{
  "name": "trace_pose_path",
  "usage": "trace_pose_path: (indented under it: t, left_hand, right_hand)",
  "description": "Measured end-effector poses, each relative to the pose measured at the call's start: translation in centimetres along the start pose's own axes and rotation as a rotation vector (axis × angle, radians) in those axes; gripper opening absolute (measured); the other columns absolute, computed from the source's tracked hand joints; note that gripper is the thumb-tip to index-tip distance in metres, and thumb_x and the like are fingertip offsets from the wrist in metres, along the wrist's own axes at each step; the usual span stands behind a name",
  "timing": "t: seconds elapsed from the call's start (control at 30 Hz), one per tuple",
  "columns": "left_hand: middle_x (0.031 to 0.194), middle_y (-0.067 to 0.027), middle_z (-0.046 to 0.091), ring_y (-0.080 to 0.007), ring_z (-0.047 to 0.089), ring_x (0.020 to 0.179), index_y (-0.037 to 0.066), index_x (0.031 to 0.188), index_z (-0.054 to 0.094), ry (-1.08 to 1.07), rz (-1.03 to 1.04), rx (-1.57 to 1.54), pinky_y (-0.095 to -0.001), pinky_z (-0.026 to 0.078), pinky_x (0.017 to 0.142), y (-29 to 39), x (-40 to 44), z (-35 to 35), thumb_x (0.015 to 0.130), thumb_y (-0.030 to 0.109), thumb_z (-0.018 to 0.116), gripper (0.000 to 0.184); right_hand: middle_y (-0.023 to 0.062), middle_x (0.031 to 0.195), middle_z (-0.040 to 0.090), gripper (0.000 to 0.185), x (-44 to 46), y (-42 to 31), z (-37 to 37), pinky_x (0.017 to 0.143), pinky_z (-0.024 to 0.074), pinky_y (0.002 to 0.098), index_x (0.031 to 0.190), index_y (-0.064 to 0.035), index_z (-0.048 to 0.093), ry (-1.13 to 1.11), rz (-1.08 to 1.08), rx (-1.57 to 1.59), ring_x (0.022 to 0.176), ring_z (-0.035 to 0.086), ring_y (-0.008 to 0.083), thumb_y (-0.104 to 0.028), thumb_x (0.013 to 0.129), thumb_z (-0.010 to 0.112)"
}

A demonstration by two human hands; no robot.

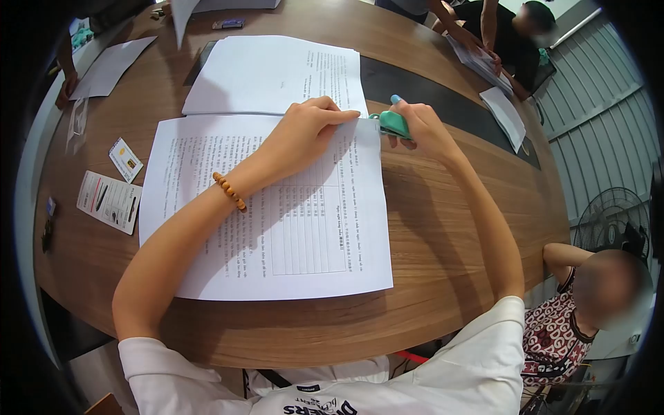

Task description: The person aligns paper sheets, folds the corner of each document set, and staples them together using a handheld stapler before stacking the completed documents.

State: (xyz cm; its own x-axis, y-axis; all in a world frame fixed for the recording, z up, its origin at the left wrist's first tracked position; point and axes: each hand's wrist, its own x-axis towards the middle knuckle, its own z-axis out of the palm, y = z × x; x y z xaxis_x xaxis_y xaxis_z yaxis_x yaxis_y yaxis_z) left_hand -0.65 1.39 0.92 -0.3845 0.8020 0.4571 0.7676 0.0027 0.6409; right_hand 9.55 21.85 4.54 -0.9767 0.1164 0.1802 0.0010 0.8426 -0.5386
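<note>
A printed stack of paper with text and a table lies on the desk in front of me. My left hand rests on its upper part, index finger stretched toward the top right corner, holding nothing. A wooden bead bracelet circles that wrist. At the same corner, my right hand grips a small green stapler, its front end at the paper's edge. Whether its jaws are pressed together is too small to tell. Just beyond lies a second stack of printed sheets, touching or nearly touching the first.
To the left lie a printed card, a smaller card and a clear plastic strip. A small box sits at the back. People handle papers at the far right; another person sits at lower right.
</note>
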Motion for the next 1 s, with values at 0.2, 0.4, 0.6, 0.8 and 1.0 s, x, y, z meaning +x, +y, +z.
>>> trace_pose_path:
  t: [0.2, 0.4, 0.6, 0.8, 1.0]
  left_hand:
    - [0.089, -0.0081, 0.055, -0.0164, 0.054, 0.077, 0.007, 0.115, 0.06, -0.042, -0.007, -0.007, -0.0269, 0.045, 0.069, 0.0, 0.0, -0.2, 0.085, -0.003, 0.048, 0.034]
    - [0.09, -0.0121, 0.06, -0.0225, 0.057, 0.081, 0.006, 0.109, 0.063, -0.037, -0.073, -0.064, -0.0307, 0.047, 0.075, 0.9, 0.1, -0.7, 0.083, -0.002, 0.05, 0.029]
    - [0.094, -0.0101, 0.061, -0.0173, 0.058, 0.086, 0.003, 0.109, 0.059, 0.016, -0.04, -0.12, -0.0264, 0.045, 0.08, 0.8, 0.0, -0.9, 0.08, -0.003, 0.054, 0.03]
    - [0.091, -0.0102, 0.062, -0.0216, 0.059, 0.085, -0.001, 0.091, 0.059, 0.022, 0.019, -0.109, -0.0288, 0.045, 0.076, 1.2, -0.1, -1.3, 0.073, 0.003, 0.066, 0.019]
    - [0.074, -0.0007, 0.057, -0.0166, 0.051, 0.07, 0.011, 0.07, 0.057, 0.156, 0.275, 0.125, -0.0312, 0.034, 0.082, 1.7, -0.4, -1.3, 0.069, 0.027, 0.075, 0.024]
  right_hand:
    - [0.0111, 0.057, 0.058, 0.048, -2.3, 2.6, -1.6, 0.05, 0.0415, 0.0345, 0.074, 0.0, 0.059, 0.231, 0.204, 0.046, 0.045, 0.051, 0.0229, -0.029, 0.094, 0.027]
    - [0.0139, 0.076, 0.059, 0.032, -6.1, 7.4, 1.4, 0.066, 0.0423, 0.0398, 0.083, -0.0037, 0.06, 0.477, 0.147, -0.431, 0.072, 0.056, 0.0306, -0.024, 0.093, 0.037]
    - [0.0083, 0.088, 0.055, 0.023, -7.0, 7.8, 2.4, 0.073, 0.0385, 0.0374, 0.09, -0.0061, 0.059, 0.545, 0.103, -0.482, 0.085, 0.051, 0.0258, -0.024, 0.092, 0.044]
    - [0.0078, 0.09, 0.055, 0.021, -7.0, 8.3, 2.6, 0.073, 0.0385, 0.0374, 0.091, -0.0062, 0.058, 0.532, 0.078, -0.516, 0.084, 0.051, 0.0251, -0.023, 0.091, 0.046]
    - [0.0076, 0.088, 0.054, 0.02, -6.9, 8.5, 2.6, 0.073, 0.039, 0.0376, 0.091, -0.0062, 0.058, 0.549, 0.056, -0.499, 0.083, 0.051, 0.0252, -0.023, 0.09, 0.047]
